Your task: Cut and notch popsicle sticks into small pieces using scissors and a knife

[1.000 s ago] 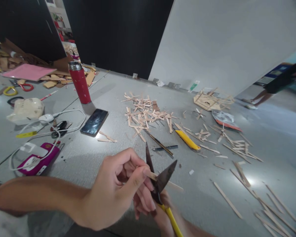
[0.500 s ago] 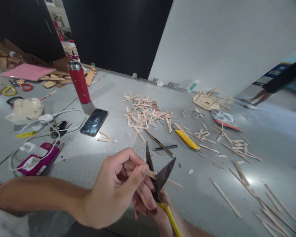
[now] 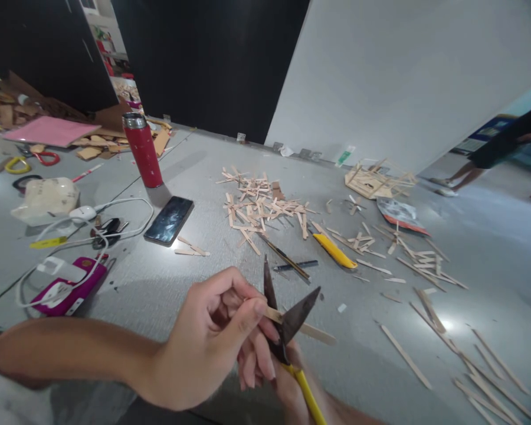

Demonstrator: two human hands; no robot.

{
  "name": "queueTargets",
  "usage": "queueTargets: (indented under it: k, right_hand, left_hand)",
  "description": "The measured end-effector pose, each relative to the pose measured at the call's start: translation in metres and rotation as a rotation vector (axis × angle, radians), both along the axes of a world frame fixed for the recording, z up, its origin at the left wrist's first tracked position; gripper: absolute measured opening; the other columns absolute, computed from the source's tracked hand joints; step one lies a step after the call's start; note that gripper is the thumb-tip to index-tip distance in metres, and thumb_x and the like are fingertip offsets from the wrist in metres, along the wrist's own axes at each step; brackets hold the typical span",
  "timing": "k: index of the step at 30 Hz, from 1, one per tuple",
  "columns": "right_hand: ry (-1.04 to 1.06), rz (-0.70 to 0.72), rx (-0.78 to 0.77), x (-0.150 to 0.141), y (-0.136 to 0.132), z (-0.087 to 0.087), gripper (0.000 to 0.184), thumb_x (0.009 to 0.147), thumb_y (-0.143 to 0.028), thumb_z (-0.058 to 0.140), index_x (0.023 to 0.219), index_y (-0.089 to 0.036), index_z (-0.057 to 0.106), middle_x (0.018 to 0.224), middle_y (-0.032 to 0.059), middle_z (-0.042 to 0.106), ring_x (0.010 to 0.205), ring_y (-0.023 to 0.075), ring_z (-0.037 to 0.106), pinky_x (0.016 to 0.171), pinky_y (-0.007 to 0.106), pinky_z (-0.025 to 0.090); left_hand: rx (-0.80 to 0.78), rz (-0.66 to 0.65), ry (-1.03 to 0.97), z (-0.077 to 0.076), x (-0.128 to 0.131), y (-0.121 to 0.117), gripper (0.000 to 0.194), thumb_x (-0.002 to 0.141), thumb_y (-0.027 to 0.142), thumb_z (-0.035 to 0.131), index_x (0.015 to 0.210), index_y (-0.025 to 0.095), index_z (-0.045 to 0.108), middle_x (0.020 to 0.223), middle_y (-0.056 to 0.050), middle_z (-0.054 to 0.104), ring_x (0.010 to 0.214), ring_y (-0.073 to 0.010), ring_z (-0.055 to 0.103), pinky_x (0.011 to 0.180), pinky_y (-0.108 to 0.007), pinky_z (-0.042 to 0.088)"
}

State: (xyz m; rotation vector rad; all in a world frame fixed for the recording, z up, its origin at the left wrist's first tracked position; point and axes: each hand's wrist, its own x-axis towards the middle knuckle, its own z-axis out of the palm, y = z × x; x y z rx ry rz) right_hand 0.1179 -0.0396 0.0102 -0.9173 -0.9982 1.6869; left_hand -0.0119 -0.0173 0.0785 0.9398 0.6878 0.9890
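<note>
My left hand (image 3: 212,339) pinches a thin wooden stick (image 3: 316,333) between thumb and fingers, low in the middle of the view. The stick runs to the right through the open dark blades of yellow-handled snips (image 3: 287,321). My right hand (image 3: 292,386) is mostly hidden behind the left hand and grips the yellow handle (image 3: 307,392) from below. Both hands hover above the grey table (image 3: 150,289).
A pile of cut stick pieces (image 3: 259,203), a yellow utility knife (image 3: 334,251) and a pen (image 3: 296,265) lie beyond the hands. Long sticks (image 3: 478,366) lie right. A phone (image 3: 169,219), red flask (image 3: 142,150), pink case with cable (image 3: 66,283) sit left. A person stands far right.
The snip blades have opened a little wider and more of the stick now shows to the right of them. The hands stay in nearly the same place.
</note>
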Motion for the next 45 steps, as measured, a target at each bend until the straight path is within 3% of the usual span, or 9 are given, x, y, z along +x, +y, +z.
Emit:
queueTargets:
  k: [9,15,18,23,27,31,36,40,45]
  right_hand:
    - [-0.013,0.066,-0.043,-0.004,0.001,0.001,0.068,0.075,-0.091,0.055,0.054,-0.028,0.045,0.041,-0.0023,0.036,0.040,0.0156,0.037,0.034,0.029,0.035]
    - [-0.181,0.063,0.066,0.019,-0.006,0.028,0.052,0.086,-0.076,0.062,0.079,-0.024,0.063,0.070,0.0031,0.056,0.063,0.0193,0.052,0.059,0.033,0.051]
    - [-0.355,0.211,0.219,0.041,-0.003,0.046,0.051,0.092,-0.072,0.056,0.095,-0.023,0.068,0.088,0.0066,0.062,0.081,0.0226,0.058,0.078,0.037,0.053]
    - [-0.725,0.411,0.333,0.062,0.013,0.057,0.032,0.098,-0.049,0.058,0.111,-0.022,0.068,0.088,0.0040,0.064,0.077,0.0195,0.057,0.073,0.032,0.050]
    - [-1.213,0.297,0.360,0.053,0.027,0.046,0.023,0.089,-0.040,0.070,0.095,-0.019,0.067,0.087,0.0087,0.069,0.083,0.0269,0.063,0.079,0.039,0.049]
    - [-1.481,0.253,0.276,0.043,0.033,0.024,0.025,0.089,-0.023,0.068,0.110,-0.011,0.067,0.114,0.0216,0.071,0.104,0.0357,0.066,0.091,0.046,0.050]
    - [-1.360,0.299,0.348,0.051,0.038,0.021,0.030,0.085,-0.016,0.072,0.115,-0.014,0.071,0.124,0.0192,0.069,0.115,0.0342,0.065,0.102,0.049,0.050]
    - [-1.082,0.101,0.494,0.058,0.042,0.056,0.019,0.097,-0.027,0.063,0.110,-0.023,0.076,0.111,0.0112,0.075,0.101,0.0271,0.069,0.095,0.047,0.053]
    - [-0.428,0.098,0.332,0.058,0.036,0.105,0.041,0.090,-0.055,0.074,0.119,-0.025,0.073,0.100,0.0099,0.078,0.080,0.0234,0.072,0.065,0.035,0.056]
  left_hand:
    - [0.032,0.011,-0.017,-0.005,0.000,-0.001,0.034,0.100,0.046,0.067,0.089,0.016,0.055,0.068,-0.005,0.074,0.045,-0.0123,0.069,0.038,-0.012,0.050]
    - [0.045,0.084,0.043,0.005,0.001,0.008,0.040,0.094,0.050,0.073,0.082,0.016,0.056,0.061,-0.003,0.072,0.039,-0.0097,0.063,0.036,-0.013,0.048]
    - [0.128,0.163,0.047,0.017,-0.003,0.015,0.038,0.095,0.046,0.074,0.080,0.016,0.057,0.061,0.000,0.071,0.038,-0.0079,0.061,0.036,-0.011,0.046]
    - [0.365,0.403,0.046,0.039,-0.019,0.027,0.030,0.093,0.037,0.079,0.080,0.017,0.060,0.069,0.003,0.075,0.038,-0.0058,0.060,0.035,-0.011,0.047]
    - [0.425,0.526,0.081,0.047,-0.026,0.030,0.024,0.094,0.035,0.077,0.085,0.019,0.062,0.071,0.004,0.075,0.040,-0.0065,0.062,0.036,-0.012,0.048]
    - [0.390,0.397,0.091,0.045,-0.024,0.030,0.025,0.095,0.034,0.076,0.083,0.018,0.061,0.068,0.002,0.074,0.038,-0.0071,0.061,0.035,-0.013,0.046]
    - [0.298,0.269,0.129,0.042,-0.020,0.029,0.028,0.096,0.033,0.074,0.081,0.016,0.058,0.066,0.001,0.072,0.037,-0.0060,0.058,0.034,-0.012,0.041]
    - [0.280,0.208,0.124,0.040,-0.020,0.027,0.030,0.096,0.038,0.073,0.082,0.016,0.058,0.066,0.000,0.072,0.037,-0.0067,0.059,0.034,-0.012,0.041]
    - [0.252,0.195,0.132,0.036,-0.018,0.022,0.033,0.097,0.043,0.071,0.083,0.016,0.059,0.067,-0.001,0.072,0.038,-0.0072,0.060,0.034,-0.012,0.039]
